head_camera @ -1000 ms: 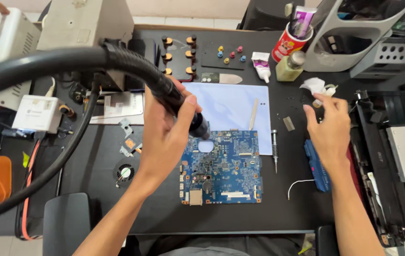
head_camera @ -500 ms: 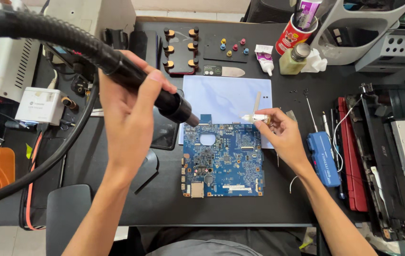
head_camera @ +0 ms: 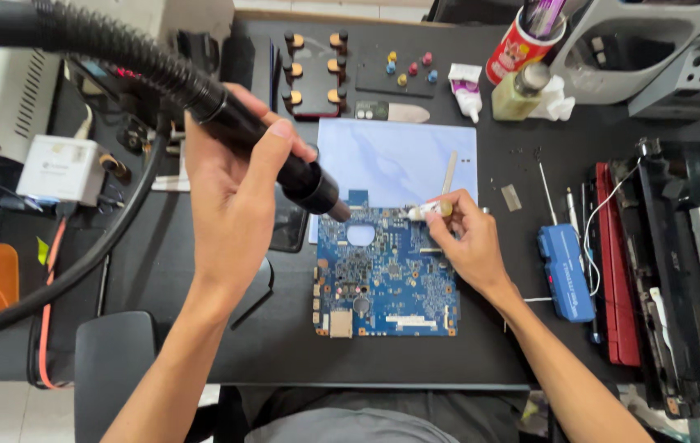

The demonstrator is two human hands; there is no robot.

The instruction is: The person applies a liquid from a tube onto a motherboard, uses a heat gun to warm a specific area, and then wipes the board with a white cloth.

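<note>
With the blue circuit board (head_camera: 387, 271) flat on the black mat (head_camera: 284, 344), the left hand (head_camera: 231, 193) wraps the hot-air wand (head_camera: 272, 156), nozzle angled at the board's upper left corner, while right hand (head_camera: 465, 242) fingers pinch a small white tube (head_camera: 428, 211) over its top edge, presumably for dosing

A black hot-air nozzle (head_camera: 300, 176) slanted down toward a blue circuit board (head_camera: 387, 275) lying flat on the counter; a small white tube (head_camera: 428, 211) touched its upper edge.

The circuit board (head_camera: 387, 275) is blue with tiny silver and black parts. The hot-air nozzle (head_camera: 272, 152) is black, the mat (head_camera: 395, 160) pale blue, the bench (head_camera: 284, 344) black, the case (head_camera: 565, 271) blue.
</note>
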